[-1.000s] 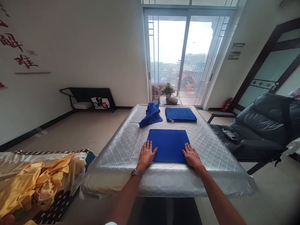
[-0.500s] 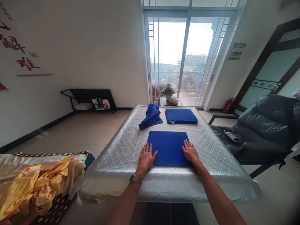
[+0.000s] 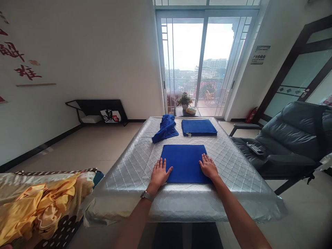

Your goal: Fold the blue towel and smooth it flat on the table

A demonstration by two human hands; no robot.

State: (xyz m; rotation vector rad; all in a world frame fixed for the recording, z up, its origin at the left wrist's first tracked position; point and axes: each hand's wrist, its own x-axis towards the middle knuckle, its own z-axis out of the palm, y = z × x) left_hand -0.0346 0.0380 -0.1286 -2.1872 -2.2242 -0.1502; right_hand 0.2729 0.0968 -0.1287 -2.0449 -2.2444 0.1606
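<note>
I want this folded blue towel (image 3: 184, 164) flat
My left hand (image 3: 159, 173) and right hand (image 3: 208, 166) grip nothing, fingers loose; soft, even pressing should smooth between them

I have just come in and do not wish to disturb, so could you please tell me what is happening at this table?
A person has both palms down at a flat blue cloth: the left hand at its left edge, the right hand at its right. It lies on a silver-covered table. Farther back lie a crumpled blue cloth and, right of that, a neat blue stack.
</note>
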